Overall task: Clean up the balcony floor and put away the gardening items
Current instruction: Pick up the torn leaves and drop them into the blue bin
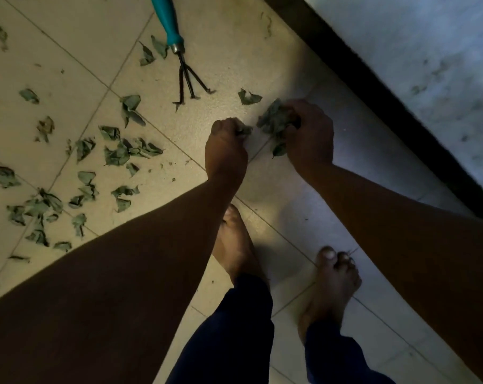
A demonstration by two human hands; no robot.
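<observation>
Leaves (118, 151): dry, curled, grey-green; scattered loose over the left half of the tiled floor (234, 51), thickest at lower left.
Single leaf (248, 97): flat on tile, just beyond the hands.
Bunch (273, 123): crumpled, gripped in right hand (309, 134).
Scrap (244, 131): pinched in left hand (226, 145).
Rake (176, 48): teal handle, three dark bent prongs; flat on floor, prongs toward the hands.

Dim warm light, deep foreground shadows, soft blur, curved edges
</observation>
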